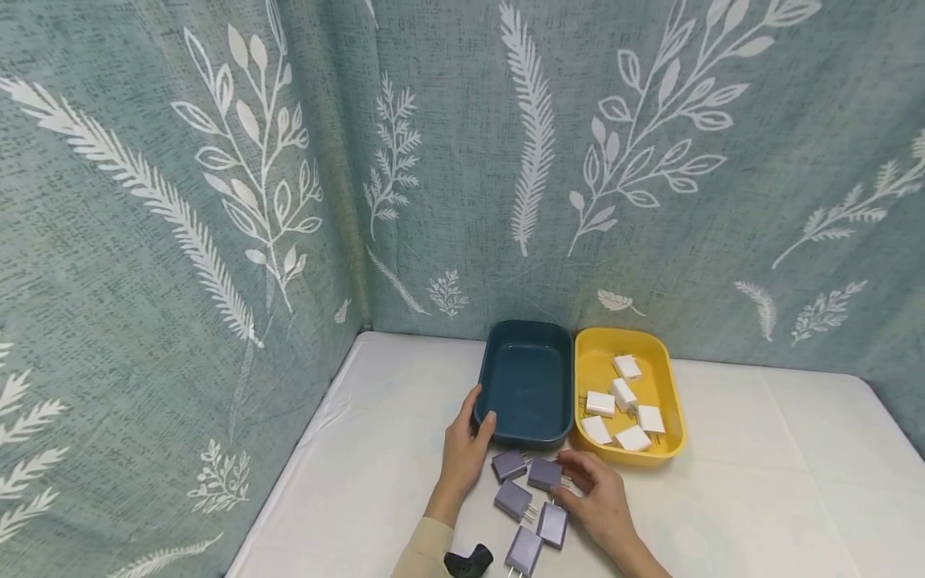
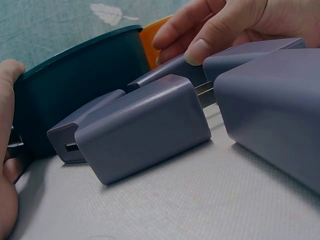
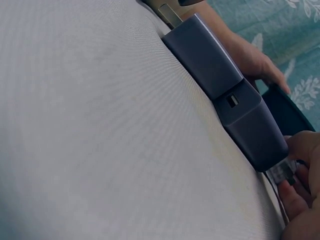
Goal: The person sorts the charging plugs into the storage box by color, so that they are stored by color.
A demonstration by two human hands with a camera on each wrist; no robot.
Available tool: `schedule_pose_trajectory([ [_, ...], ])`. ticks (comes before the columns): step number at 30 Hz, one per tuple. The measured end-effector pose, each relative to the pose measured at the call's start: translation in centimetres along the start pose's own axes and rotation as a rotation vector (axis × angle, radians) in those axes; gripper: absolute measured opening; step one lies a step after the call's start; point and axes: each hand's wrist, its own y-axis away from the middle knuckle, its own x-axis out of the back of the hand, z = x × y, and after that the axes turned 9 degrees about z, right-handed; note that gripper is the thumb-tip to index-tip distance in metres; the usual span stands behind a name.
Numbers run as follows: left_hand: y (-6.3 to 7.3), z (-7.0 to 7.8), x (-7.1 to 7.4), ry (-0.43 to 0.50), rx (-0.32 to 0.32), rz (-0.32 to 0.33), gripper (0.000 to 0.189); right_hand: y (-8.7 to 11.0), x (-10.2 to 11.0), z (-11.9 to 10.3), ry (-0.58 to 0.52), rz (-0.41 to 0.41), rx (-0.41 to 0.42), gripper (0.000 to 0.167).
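Note:
My left hand [image 1: 465, 449] holds the near left corner of a dark blue plastic tray [image 1: 482, 365], thumb over the rim and fingers along the outer wall. In front of the tray lie several purple plug-in USB chargers [image 1: 514, 499] with metal prongs. My right hand [image 1: 598, 494] pinches one purple charger [image 1: 543, 474] at its pronged end, thumb on the near side. The left wrist view shows that thumb against the charger, partly hidden behind other chargers [image 2: 145, 130]. From the right wrist, the fingers [image 3: 292, 200] appear beyond two chargers [image 3: 256, 132].
A yellow tray [image 1: 675, 401] stands right beside the blue one, holding several white chargers [image 1: 600, 404]. The white-covered table [image 1: 759, 466] extends to both sides. Behind and left hangs a teal curtain [image 1: 462, 160] with leaf patterns. A black device [image 1: 468, 561] sits at my left wrist.

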Motion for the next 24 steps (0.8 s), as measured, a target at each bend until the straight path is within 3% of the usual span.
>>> schedule_pose_trajectory([
  [24,0.05,-0.14,-0.09,0.019,0.009,-0.006,0.055,0.04,-0.01,0.04,-0.058,0.0,-0.055,0.05],
])
